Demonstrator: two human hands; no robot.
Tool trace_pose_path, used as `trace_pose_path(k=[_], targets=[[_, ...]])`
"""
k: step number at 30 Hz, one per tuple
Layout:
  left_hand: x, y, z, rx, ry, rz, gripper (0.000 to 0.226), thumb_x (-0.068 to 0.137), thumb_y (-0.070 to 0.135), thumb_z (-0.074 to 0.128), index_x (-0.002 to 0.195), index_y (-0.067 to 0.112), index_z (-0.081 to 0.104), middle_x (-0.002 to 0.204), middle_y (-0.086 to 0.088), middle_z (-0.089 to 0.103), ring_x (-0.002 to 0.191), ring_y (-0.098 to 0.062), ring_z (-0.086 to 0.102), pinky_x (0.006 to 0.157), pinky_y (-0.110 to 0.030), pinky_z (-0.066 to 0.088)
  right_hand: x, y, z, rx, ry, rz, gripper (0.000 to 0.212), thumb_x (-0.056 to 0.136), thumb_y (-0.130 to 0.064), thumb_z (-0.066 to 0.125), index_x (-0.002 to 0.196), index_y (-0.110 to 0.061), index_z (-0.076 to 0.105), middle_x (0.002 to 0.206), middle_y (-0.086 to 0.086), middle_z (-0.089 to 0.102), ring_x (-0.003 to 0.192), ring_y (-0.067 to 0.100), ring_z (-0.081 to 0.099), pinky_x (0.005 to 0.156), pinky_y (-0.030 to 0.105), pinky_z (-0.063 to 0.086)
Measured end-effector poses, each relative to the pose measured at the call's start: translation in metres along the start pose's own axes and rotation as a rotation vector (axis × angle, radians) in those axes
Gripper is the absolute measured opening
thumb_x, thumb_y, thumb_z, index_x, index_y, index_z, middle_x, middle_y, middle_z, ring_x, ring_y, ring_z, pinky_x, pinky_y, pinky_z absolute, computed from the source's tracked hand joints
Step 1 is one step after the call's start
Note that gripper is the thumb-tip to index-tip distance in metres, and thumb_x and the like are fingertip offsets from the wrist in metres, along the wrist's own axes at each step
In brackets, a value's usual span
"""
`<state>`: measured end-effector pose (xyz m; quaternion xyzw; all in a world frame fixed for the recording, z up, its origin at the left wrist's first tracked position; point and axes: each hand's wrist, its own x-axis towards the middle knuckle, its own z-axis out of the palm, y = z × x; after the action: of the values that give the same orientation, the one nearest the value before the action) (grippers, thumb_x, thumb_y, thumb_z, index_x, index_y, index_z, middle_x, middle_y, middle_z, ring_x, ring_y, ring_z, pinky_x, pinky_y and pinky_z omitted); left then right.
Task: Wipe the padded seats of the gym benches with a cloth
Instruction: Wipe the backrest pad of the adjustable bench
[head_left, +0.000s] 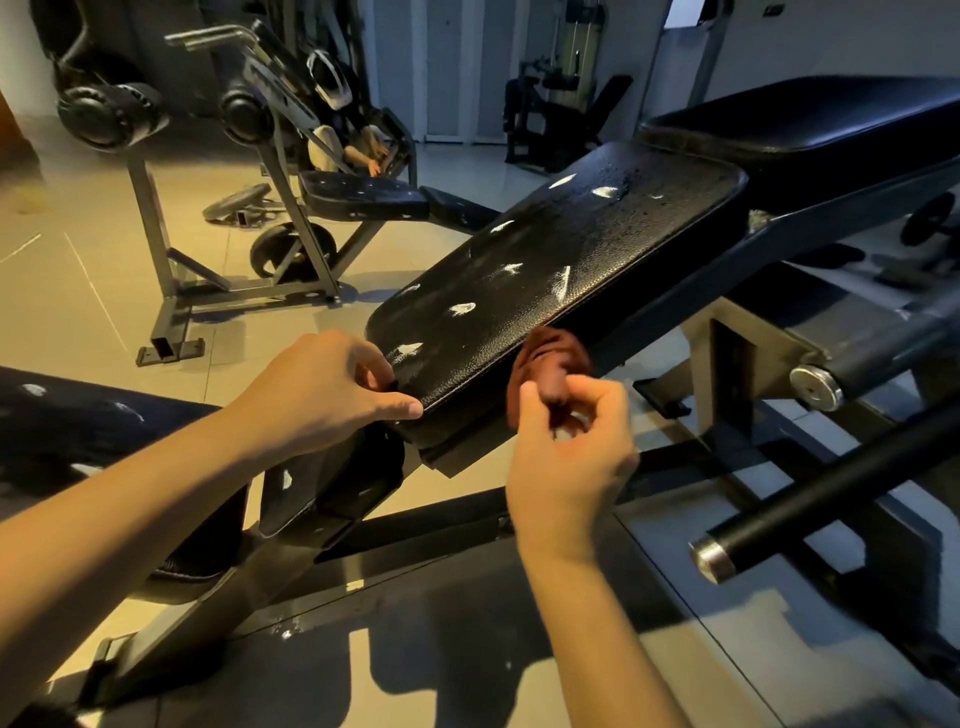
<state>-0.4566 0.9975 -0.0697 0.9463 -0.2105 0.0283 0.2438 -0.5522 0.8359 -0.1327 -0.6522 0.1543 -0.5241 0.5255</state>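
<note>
Right hand (571, 447) pinches the bunched cloth (550, 358) just beside the seat pad (561, 249), which stretches toward upper right; left hand (322, 389) grips its near corner.

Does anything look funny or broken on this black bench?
Yes. The padded seat has ragged white patches scattered over it, perhaps tears or foam, and wet droplets near its far end.
</note>
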Motion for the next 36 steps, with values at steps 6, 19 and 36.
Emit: trace_pose_path(k=[6, 19, 36], targets=[[0.007, -0.002, -0.001, 0.037, -0.012, 0.008, 0.057, 0.074, 0.06, 0.078, 0.113, 0.019, 0.073, 0.097, 0.002, 0.067, 0.087, -0.012, 0.063, 0.068, -0.023, 0.05, -0.061, 0.017, 0.007, -0.067, -0.434, 0.224, 0.025, 0.09, -0.017, 0.075, 0.099, -0.033, 0.057, 0.105, -0.018, 0.059, 0.099, 0.004, 0.06, 0.074, 0.012, 0.055], [-0.015, 0.017, -0.04, -0.413, -0.047, 0.308, 0.035, 0.083, 0.052, 0.076, 0.108, 0.028, 0.074, 0.102, 0.013, 0.071, 0.094, 0.0, 0.066, 0.075, -0.013, 0.047, 0.009, -0.041, -0.016, 0.121, -0.442, 0.274, 0.023, 0.087, -0.01, 0.077, 0.105, -0.021, 0.066, 0.099, -0.001, 0.07, 0.092, 0.01, 0.07, 0.073, 0.021, 0.059], [-0.035, 0.024, -0.054, -0.923, -0.241, 0.232, 0.05, 0.073, 0.039, 0.087, 0.107, 0.006, 0.072, 0.1, -0.007, 0.076, 0.099, -0.023, 0.074, 0.092, -0.041, 0.059, 0.056, -0.119, -0.025, -0.171, -0.88, 0.249, 0.031, 0.089, -0.041, 0.073, 0.091, -0.01, 0.075, 0.085, 0.001, 0.074, 0.091, 0.019, 0.071, 0.08, 0.031, 0.058]])
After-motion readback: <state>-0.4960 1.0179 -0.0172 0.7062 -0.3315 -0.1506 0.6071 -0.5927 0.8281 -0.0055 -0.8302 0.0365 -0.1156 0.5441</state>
